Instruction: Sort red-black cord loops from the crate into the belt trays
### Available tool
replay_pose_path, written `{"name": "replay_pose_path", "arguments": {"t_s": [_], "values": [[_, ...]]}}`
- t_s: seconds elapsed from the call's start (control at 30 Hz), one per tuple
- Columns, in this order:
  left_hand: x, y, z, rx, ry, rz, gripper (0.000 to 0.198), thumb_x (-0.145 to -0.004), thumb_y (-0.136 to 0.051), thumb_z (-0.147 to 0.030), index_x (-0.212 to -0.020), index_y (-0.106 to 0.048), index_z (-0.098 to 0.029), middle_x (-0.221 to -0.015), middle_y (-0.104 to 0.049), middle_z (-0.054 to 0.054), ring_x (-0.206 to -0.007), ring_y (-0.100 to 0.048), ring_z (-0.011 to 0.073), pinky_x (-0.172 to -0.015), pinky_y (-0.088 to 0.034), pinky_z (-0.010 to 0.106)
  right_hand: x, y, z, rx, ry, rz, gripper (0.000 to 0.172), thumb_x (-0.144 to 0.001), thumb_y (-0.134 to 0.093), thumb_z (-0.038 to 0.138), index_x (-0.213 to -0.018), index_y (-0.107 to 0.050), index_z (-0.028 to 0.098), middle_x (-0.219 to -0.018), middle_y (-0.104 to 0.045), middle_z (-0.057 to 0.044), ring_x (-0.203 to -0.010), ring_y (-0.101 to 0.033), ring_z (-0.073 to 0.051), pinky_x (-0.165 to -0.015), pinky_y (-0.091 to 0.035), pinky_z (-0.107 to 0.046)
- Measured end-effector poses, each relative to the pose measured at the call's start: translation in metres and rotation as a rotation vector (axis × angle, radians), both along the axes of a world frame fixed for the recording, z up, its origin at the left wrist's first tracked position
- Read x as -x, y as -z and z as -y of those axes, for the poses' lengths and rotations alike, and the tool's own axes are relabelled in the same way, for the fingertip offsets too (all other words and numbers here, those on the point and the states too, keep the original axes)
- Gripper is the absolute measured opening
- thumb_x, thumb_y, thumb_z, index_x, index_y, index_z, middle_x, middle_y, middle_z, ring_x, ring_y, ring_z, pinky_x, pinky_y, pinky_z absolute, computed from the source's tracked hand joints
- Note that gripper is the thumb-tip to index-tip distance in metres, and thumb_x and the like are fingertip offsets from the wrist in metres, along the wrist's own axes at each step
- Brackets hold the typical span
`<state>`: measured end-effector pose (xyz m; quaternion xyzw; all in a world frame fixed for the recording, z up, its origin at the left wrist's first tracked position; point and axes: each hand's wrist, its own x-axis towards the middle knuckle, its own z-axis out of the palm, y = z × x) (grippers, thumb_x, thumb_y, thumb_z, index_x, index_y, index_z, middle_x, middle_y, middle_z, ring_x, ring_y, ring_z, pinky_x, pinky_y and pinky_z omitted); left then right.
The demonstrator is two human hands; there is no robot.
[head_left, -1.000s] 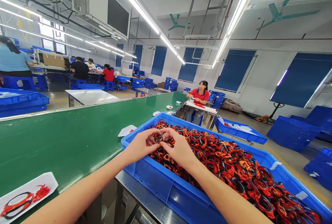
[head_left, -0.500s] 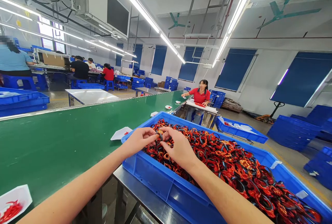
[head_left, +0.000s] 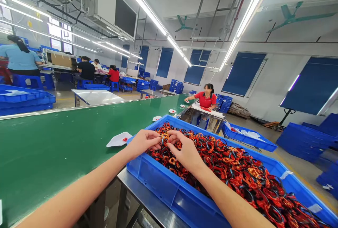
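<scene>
The green conveyor belt [head_left: 66,150] is the largest surface and passes along the left side of the station. A long blue bin [head_left: 158,177] stands beside it on a metal worktop [head_left: 144,194], filled with a loose heap of red, orange and black bands [head_left: 224,168]. A white tray [head_left: 113,142] with a little red material rests on the belt near the bin's far left corner.

Both hands are above that end of the heap. The left hand [head_left: 144,141] pinches a small band [head_left: 163,139] between thumb and fingertips. The right hand [head_left: 183,149] is curled opposite, thumb and forefinger at the band's other side; the fingers hide whether they grip it. The band is between the two hands, just above the heap.

Probable faults: the band may slip from a light pinch and be lost among similar pieces below. Neighbouring bands may snag on it if the hands dip into the heap. A low left forearm could knock the tray when moving over the belt.
</scene>
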<state>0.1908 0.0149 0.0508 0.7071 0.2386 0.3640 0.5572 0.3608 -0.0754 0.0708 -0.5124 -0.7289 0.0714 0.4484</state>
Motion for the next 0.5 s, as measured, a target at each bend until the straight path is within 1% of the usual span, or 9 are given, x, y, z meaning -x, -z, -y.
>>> {"name": "replay_pose_path", "arguments": {"t_s": [0.13, 0.23, 0.4, 0.5], "values": [[-0.0013, -0.0013, -0.0005, 0.013, 0.028, -0.051, 0.027, -0.075, -0.064, -0.041, -0.081, -0.068, -0.015, -0.068, -0.07, 0.004, -0.062, -0.066, 0.0134, -0.063, -0.054, 0.024, 0.0023, -0.003, 0.0012, 0.041, -0.015, -0.059, 0.027, -0.08, -0.058, 0.02, -0.106, -0.06, 0.019, -0.081, -0.067, -0.001, -0.075, -0.063, -0.015, -0.076, -0.049, -0.03], [-0.0015, -0.0037, 0.0, 0.014, 0.061, -0.105, 0.028, -0.077, -0.061, -0.041, -0.078, -0.068, -0.014, -0.07, -0.071, 0.005, -0.06, -0.065, 0.0129, -0.06, -0.054, 0.024, 0.0033, -0.0048, 0.0016, 0.09, -0.019, -0.11, 0.027, -0.079, -0.059, 0.023, -0.106, -0.061, 0.017, -0.08, -0.068, -0.002, -0.075, -0.063, -0.016, -0.076, -0.049, -0.031], [-0.0034, -0.0052, 0.0003, 0.019, 0.099, -0.173, 0.023, -0.074, -0.063, -0.037, -0.073, -0.068, -0.014, -0.07, -0.071, 0.006, -0.059, -0.066, 0.0138, -0.059, -0.055, 0.025, 0.0032, -0.0051, 0.0017, 0.141, -0.039, -0.178, 0.029, -0.079, -0.06, 0.025, -0.106, -0.061, 0.016, -0.08, -0.068, -0.004, -0.075, -0.064, -0.016, -0.075, -0.049, -0.032], [-0.0063, -0.0055, 0.0023, 0.015, 0.087, -0.179, 0.024, -0.074, -0.063, -0.037, -0.071, -0.067, -0.013, -0.069, -0.07, 0.006, -0.058, -0.065, 0.0139, -0.058, -0.054, 0.025, 0.0022, -0.0048, 0.0006, 0.162, -0.046, -0.2, 0.029, -0.079, -0.059, 0.025, -0.106, -0.061, 0.015, -0.08, -0.069, -0.004, -0.075, -0.064, -0.016, -0.074, -0.049, -0.031]]}}
